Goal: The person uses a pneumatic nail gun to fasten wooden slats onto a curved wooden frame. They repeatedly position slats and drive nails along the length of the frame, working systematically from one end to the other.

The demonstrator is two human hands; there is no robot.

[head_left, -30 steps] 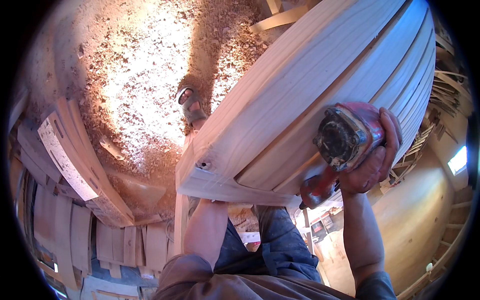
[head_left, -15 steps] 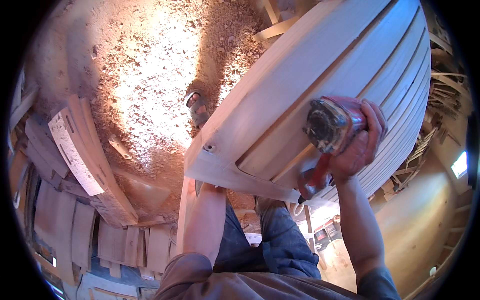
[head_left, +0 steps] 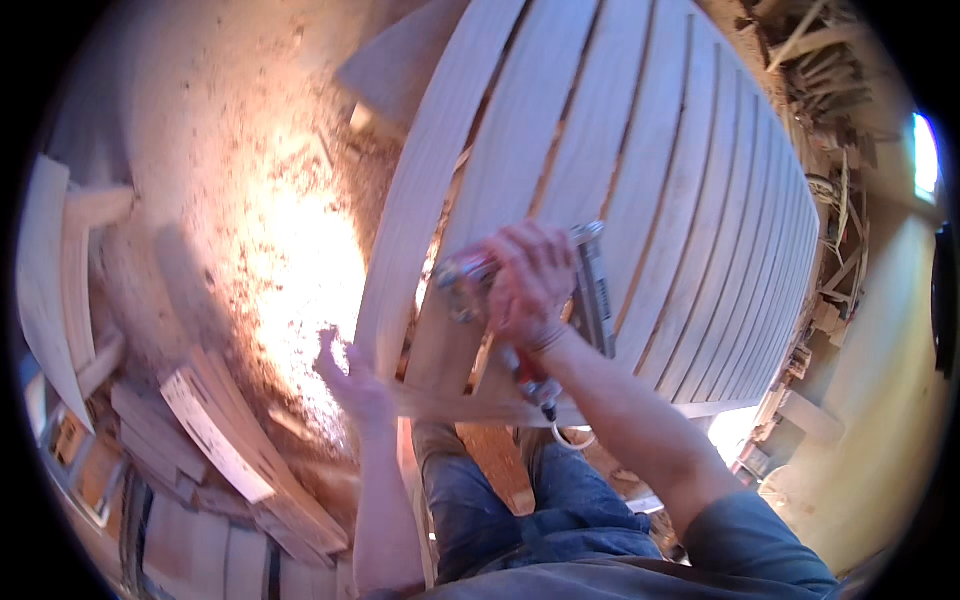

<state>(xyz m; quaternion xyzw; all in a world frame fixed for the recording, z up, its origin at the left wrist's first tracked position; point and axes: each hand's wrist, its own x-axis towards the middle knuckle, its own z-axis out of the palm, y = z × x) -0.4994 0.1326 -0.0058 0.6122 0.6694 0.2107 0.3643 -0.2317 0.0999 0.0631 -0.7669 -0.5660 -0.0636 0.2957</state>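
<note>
Right hand [head_left: 528, 285] fingers wrap closed around the nail gun [head_left: 590, 290] on the slatted panel [head_left: 640, 180]; left hand [head_left: 352, 385], fingers spread, steadies its corner, risking a stray nail

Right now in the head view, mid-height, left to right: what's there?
Curved wooden boards → sunlit sawdust floor → left hand → right hand gripping a nail gun → slatted wooden panel → bright window.

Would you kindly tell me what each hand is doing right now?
Left hand: open, at the near edge of the pale slatted wooden panel.
Right hand: closed on a red-and-grey nail gun.
</note>
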